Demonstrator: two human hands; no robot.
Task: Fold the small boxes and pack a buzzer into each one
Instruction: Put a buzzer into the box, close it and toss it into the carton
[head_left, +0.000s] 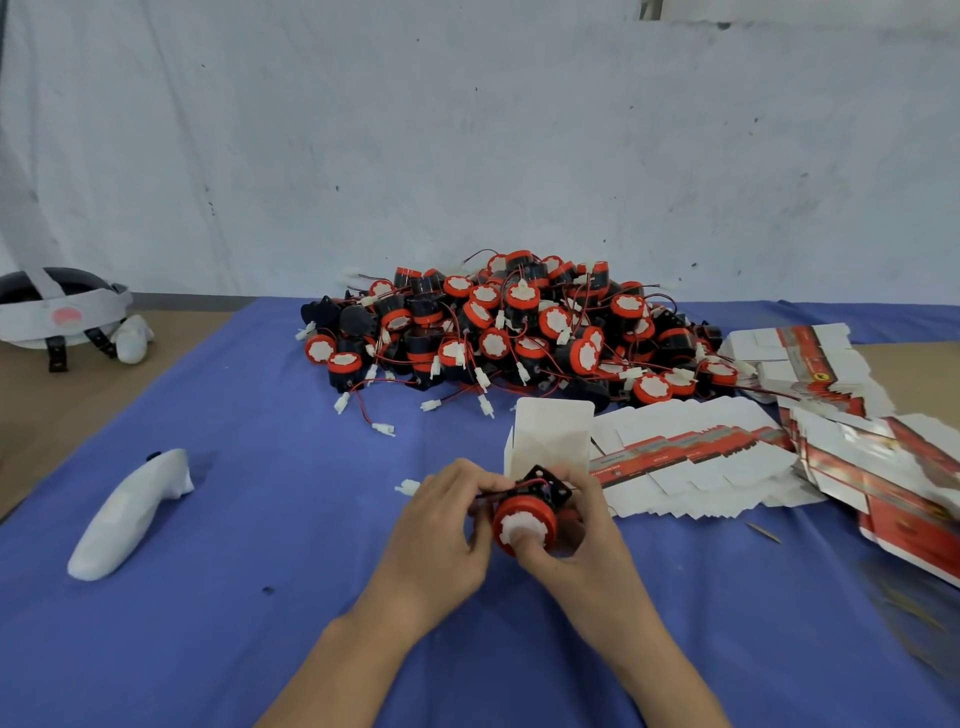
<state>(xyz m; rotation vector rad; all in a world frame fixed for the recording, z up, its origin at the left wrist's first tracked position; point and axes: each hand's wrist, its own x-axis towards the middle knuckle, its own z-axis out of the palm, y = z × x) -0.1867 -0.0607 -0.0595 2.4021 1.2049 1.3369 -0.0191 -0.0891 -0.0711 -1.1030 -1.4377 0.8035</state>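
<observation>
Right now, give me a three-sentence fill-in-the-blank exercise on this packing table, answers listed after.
1. The left hand and the right hand together hold one ____.
2. The pile of buzzers lies on a ____ cloth.
3. The flat boxes lie to the ____ of the hands.
Missing words: buzzer; blue; right.
</observation>
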